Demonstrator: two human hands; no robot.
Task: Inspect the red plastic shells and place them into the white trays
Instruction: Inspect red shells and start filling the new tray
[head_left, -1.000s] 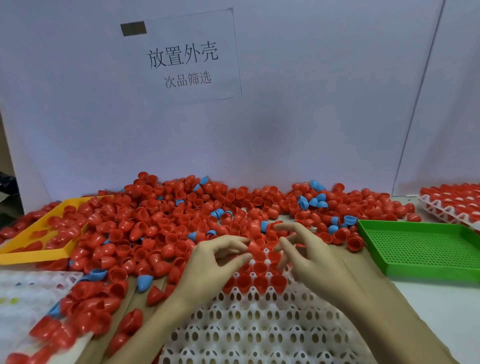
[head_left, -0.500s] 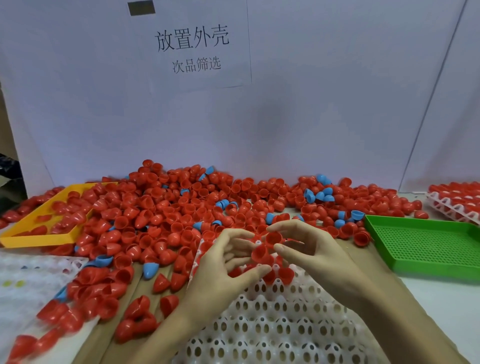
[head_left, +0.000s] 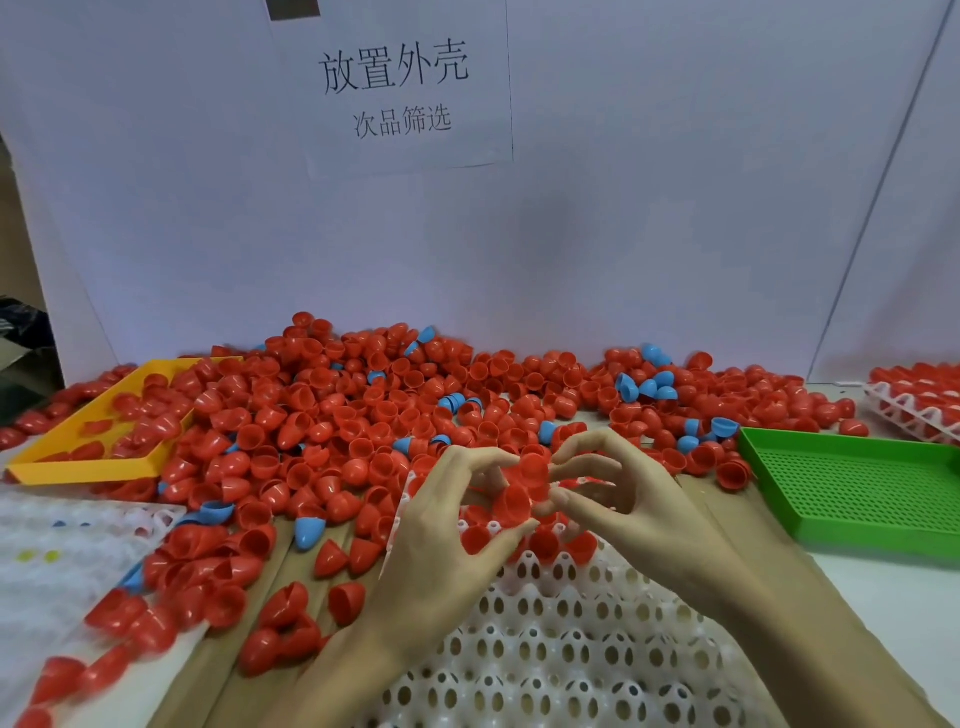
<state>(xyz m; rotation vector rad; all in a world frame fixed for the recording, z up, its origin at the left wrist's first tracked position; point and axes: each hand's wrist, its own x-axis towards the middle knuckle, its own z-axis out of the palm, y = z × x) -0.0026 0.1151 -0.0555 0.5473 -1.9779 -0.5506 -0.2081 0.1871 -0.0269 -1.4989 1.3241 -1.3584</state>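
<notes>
Two hands meet above a white tray (head_left: 561, 654): the left hand (head_left: 447, 540) and right hand (head_left: 639, 514) each pinch red shells (head_left: 519, 493) held between them, though how many shells is hard to tell. The tray's near edge is cut off. Behind, a heap of red shells (head_left: 363, 415) covers the wooden table (head_left: 260, 675), flanked by a yellow tray (head_left: 83, 467) and green tray (head_left: 852, 488), before a white wall bearing a paper sign (head_left: 400, 88).

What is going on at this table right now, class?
A person is sorting a big pile of red plastic shells. Both the left hand and right hand hold red shells just above the white tray, whose far row holds a few shells. A green tray sits right, a yellow tray left.
</notes>
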